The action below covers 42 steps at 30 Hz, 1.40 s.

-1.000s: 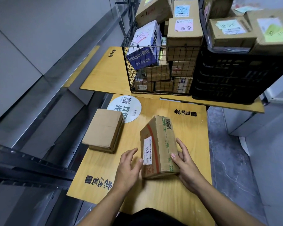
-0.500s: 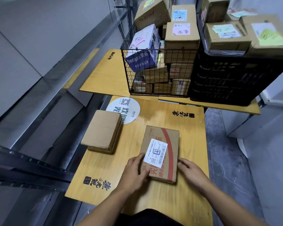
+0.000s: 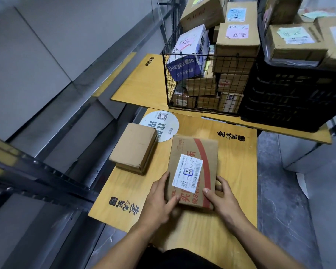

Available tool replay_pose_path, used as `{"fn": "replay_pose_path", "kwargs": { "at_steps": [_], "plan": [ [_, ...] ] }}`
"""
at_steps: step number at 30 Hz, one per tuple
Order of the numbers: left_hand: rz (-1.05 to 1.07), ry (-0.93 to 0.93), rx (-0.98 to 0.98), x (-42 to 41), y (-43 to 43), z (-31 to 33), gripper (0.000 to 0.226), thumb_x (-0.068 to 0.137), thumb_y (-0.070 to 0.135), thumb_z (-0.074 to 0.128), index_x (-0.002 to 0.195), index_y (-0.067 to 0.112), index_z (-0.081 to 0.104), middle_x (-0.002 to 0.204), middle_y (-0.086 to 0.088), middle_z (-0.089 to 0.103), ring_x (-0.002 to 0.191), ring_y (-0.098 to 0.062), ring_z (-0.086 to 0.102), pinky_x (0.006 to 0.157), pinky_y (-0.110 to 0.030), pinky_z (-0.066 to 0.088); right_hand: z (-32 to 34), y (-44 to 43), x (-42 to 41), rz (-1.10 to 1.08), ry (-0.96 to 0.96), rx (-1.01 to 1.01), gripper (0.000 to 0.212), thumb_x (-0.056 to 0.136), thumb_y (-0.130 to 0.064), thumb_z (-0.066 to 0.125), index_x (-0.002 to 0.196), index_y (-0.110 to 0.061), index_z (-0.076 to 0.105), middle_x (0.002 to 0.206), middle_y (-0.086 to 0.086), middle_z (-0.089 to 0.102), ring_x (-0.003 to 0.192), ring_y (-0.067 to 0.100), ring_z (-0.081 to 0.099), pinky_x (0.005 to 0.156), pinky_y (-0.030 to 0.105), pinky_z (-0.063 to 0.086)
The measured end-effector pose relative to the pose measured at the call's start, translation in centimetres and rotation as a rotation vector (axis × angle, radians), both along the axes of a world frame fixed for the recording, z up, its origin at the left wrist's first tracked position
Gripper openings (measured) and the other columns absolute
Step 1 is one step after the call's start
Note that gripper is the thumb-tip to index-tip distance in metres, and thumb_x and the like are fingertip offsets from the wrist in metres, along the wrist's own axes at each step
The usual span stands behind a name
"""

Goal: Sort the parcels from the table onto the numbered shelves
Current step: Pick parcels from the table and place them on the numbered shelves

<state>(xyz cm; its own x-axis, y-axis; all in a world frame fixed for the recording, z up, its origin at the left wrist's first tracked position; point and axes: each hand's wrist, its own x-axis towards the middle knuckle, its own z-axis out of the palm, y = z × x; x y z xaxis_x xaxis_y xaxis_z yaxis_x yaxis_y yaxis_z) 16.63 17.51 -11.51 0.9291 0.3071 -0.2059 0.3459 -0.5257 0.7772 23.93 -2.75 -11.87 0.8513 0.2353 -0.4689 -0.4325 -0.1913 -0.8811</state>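
Parcel (image 3: 194, 166) lies label-up between both hands, over the table (image 3: 239, 171). Left hand (image 3: 159, 199) grips its near-left corner. Right hand (image 3: 221, 199) grips the near-right edge, thumb on top.

A yellow wooden table (image 3: 238, 162) printed with black characters stands near, and a second table (image 3: 142, 84) of the same wood lies just beyond it. Grey marbled floor (image 3: 279, 200) shows to the right. On the left run dark metal beams (image 3: 47, 183) and pale grey panels (image 3: 17, 65) in dull, even light.
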Motion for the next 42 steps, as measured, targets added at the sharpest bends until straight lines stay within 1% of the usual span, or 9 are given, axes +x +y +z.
{"fn": "replay_pose_path", "kwargs": {
  "at_steps": [5, 7, 10, 16, 23, 27, 31, 39, 42],
  "plan": [
    [0.129, -0.156, 0.065, -1.8, 0.8, 2.7, 0.077, 0.090, 0.023, 0.068, 0.150, 0.039, 0.022, 0.133, 0.015, 0.035, 0.100, 0.033, 0.038, 0.076, 0.009, 0.030, 1.1, 3.1, 0.2, 0.014, -0.137, 0.084, 0.086, 0.069, -0.051, 0.086, 0.140, -0.049, 0.036, 0.130, -0.015, 0.056, 0.121, 0.017, 0.060, 0.096, 0.048, 0.055],
    [0.178, -0.224, 0.118, -2.6, 1.9, 3.9, 0.076, 0.090, 0.025, 0.068, 0.147, 0.045, 0.022, 0.134, 0.014, 0.037, 0.105, 0.028, 0.039, 0.082, 0.008, 0.028, 1.8, 4.7, 0.3, 0.054, -0.205, 0.110, 0.083, 0.064, -0.054, 0.085, 0.131, -0.061, 0.037, 0.133, -0.015, 0.057, 0.122, 0.016, 0.060, 0.100, 0.051, 0.052],
    [0.272, -0.308, 0.192, -4.1, 4.2, 5.3, 0.078, 0.088, 0.029, 0.069, 0.143, 0.055, 0.020, 0.135, 0.016, 0.040, 0.120, 0.011, 0.039, 0.100, -0.006, 0.030, 3.3, 8.0, 0.5, 0.155, -0.293, 0.171, 0.075, 0.069, -0.045, 0.082, 0.123, -0.072, 0.037, 0.136, -0.011, 0.057, 0.124, 0.015, 0.059, 0.103, 0.052, 0.050],
    [0.452, -0.400, 0.243, -9.1, 9.5, 8.4, 0.078, 0.086, 0.027, 0.070, 0.143, 0.052, 0.023, 0.137, 0.021, 0.037, 0.125, 0.018, 0.032, 0.101, -0.001, 0.024, 7.3, 16.1, -1.6, 0.340, -0.391, 0.277, 0.074, 0.073, -0.033, 0.081, 0.125, -0.064, 0.040, 0.125, -0.005, 0.066, 0.115, 0.014, 0.066, 0.100, 0.052, 0.052],
    [0.612, -0.446, 0.453, -19.7, 17.0, 15.5, 0.058, 0.086, 0.042, 0.057, 0.139, 0.021, 0.049, 0.139, 0.010, 0.040, 0.125, 0.009, 0.035, 0.101, 0.002, 0.017, 13.6, 27.2, -8.0, 0.541, -0.539, 0.360, 0.081, 0.084, -0.023, 0.081, 0.147, -0.030, 0.031, 0.137, -0.003, 0.055, 0.120, 0.005, 0.055, 0.109, 0.044, 0.045],
    [0.651, -0.415, 0.730, -27.4, 21.1, 20.0, 0.054, 0.085, 0.048, 0.049, 0.126, 0.014, 0.061, 0.133, -0.002, 0.052, 0.124, -0.010, 0.043, 0.110, -0.021, 0.028, 17.7, 33.0, -12.7, 0.613, -0.630, 0.407, 0.078, 0.083, -0.029, 0.080, 0.144, -0.036, 0.032, 0.131, -0.009, 0.055, 0.115, -0.005, 0.053, 0.105, 0.038, 0.047],
    [0.676, -0.334, 1.024, -34.3, 24.4, 24.2, 0.051, 0.086, 0.043, 0.049, 0.124, 0.012, 0.062, 0.129, -0.007, 0.056, 0.120, -0.025, 0.049, 0.105, -0.040, 0.040, 22.1, 37.9, -17.2, 0.665, -0.684, 0.508, 0.077, 0.088, -0.021, 0.076, 0.149, -0.026, 0.029, 0.129, -0.005, 0.053, 0.099, -0.021, 0.054, 0.089, 0.011, 0.048],
    [0.714, -0.228, 1.269, -41.9, 27.1, 31.3, 0.053, 0.088, 0.042, 0.047, 0.132, 0.014, 0.056, 0.132, -0.007, 0.054, 0.123, -0.024, 0.047, 0.106, -0.042, 0.040, 30.0, 44.6, -22.5, 0.742, -0.791, 0.706, 0.074, 0.088, -0.020, 0.076, 0.142, -0.036, 0.028, 0.123, -0.017, 0.053, 0.110, -0.002, 0.060, 0.096, 0.029, 0.053],
    [0.701, -0.215, 1.339, -42.8, 28.4, 33.3, 0.051, 0.088, 0.042, 0.047, 0.131, 0.014, 0.056, 0.129, -0.005, 0.056, 0.119, -0.025, 0.050, 0.102, -0.042, 0.043, 33.0, 46.9, -22.9, 0.747, -0.805, 0.763, 0.070, 0.088, -0.020, 0.076, 0.136, -0.041, 0.030, 0.122, -0.017, 0.054, 0.105, -0.007, 0.062, 0.095, 0.029, 0.054]
  ]
}}
